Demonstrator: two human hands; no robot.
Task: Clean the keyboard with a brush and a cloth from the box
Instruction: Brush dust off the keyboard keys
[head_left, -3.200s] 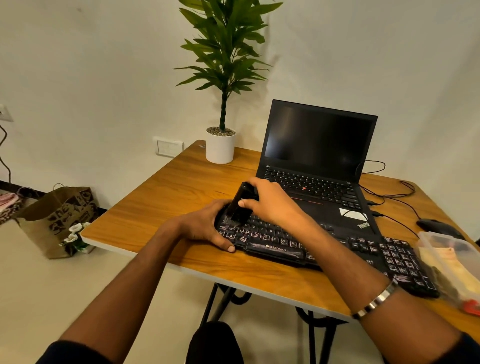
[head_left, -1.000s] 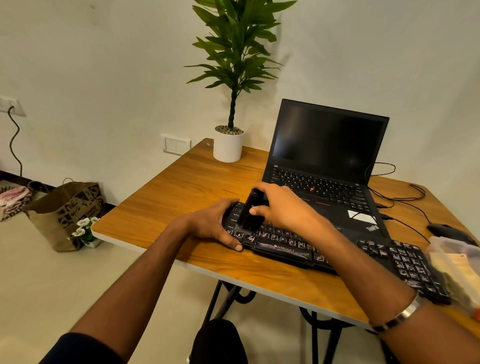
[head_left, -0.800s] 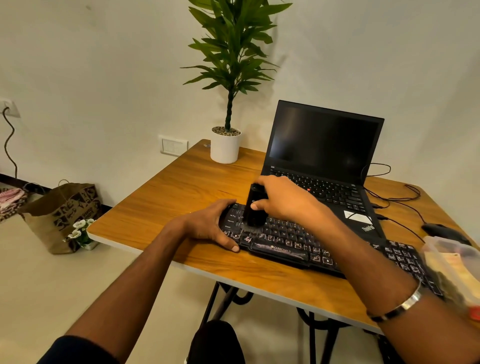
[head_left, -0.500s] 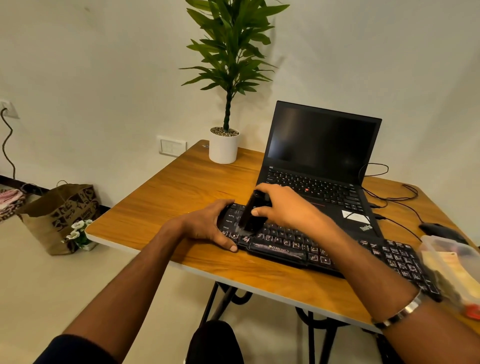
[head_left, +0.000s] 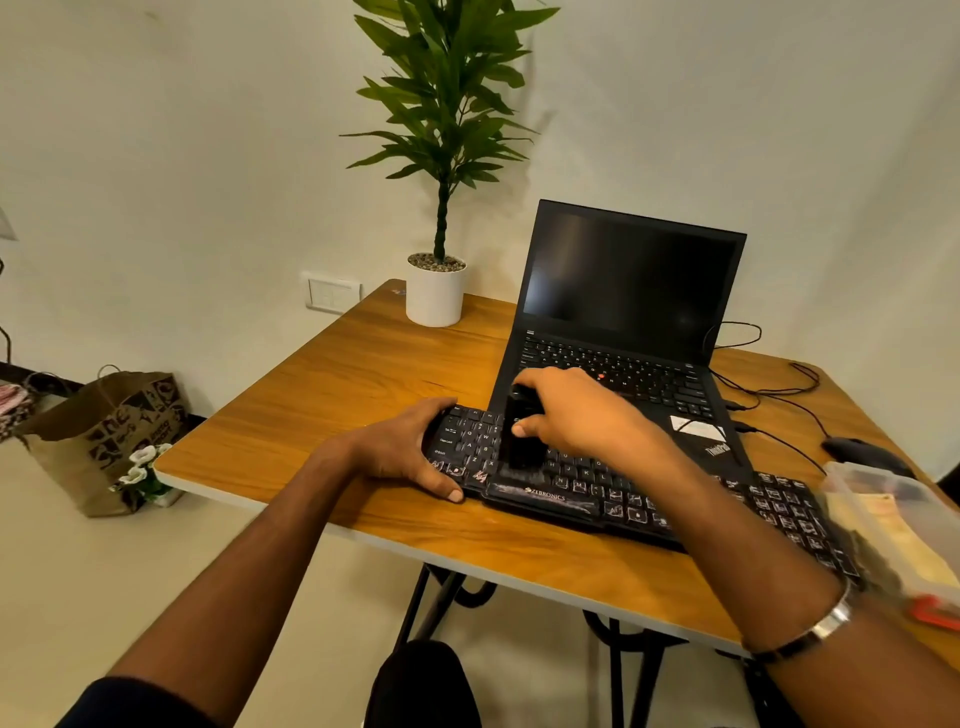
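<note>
Black plastic, long and low: the keyboard (head_left: 623, 493) lies across the near edge of the wooden table (head_left: 337, 395), its long axis running from my left hand out toward the box on the right. My left hand (head_left: 400, 447) clamps the keyboard's left end, fingers over the far edge and thumb on the near corner, holding it down. Just beside it, my right hand (head_left: 566, 410) grips the black brush (head_left: 522, 441) upright, thumb on its front face, bristles touching the keys in the left part of the board. Most of the keys lie to the right of the brush, along that long axis and partly under my right forearm, so I judge the next strokes should travel rightward. Behind the keyboard sits the open laptop (head_left: 623, 291). At the far right the clear plastic box (head_left: 883, 499) rests just beside the keyboard's right end; something pale lies inside, perhaps the cloth, though I cannot tell.
</note>
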